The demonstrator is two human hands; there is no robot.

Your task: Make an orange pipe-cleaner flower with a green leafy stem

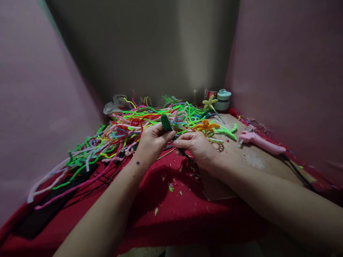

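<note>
A red-covered tabletop (pixel 171 217) occupies the bottom centre of the frame. A flat black strip (pixel 34 219) lies on it at the lower left. Small scraps (pixel 170 187) are scattered just below the centre. A brown board (pixel 221 187) extends from the lower centre toward the right.

The left hand (pixel 152 143) is positioned at the centre of the frame; its fingers are closed on a dark green fuzzy piece (pixel 166 123), upper end tilted to the left. The right hand (pixel 199 148), just beside it, has thumb and index finger pinched together at the lower part of the same piece.

A pink glue gun (pixel 264 141) rests at the right on the board, black cord trailing toward the lower right. An orange fuzzy flower (pixel 205 125) sits right of centre, beyond the right hand. A multicoloured pile of fuzzy stems (pixel 150 117) spreads from the left to the centre.

Farther back, right of centre, are a yellow flower (pixel 209 102) and a pale green container (pixel 223 100). A translucent plastic bag (pixel 114 104) lies behind the pile's left part.
</note>
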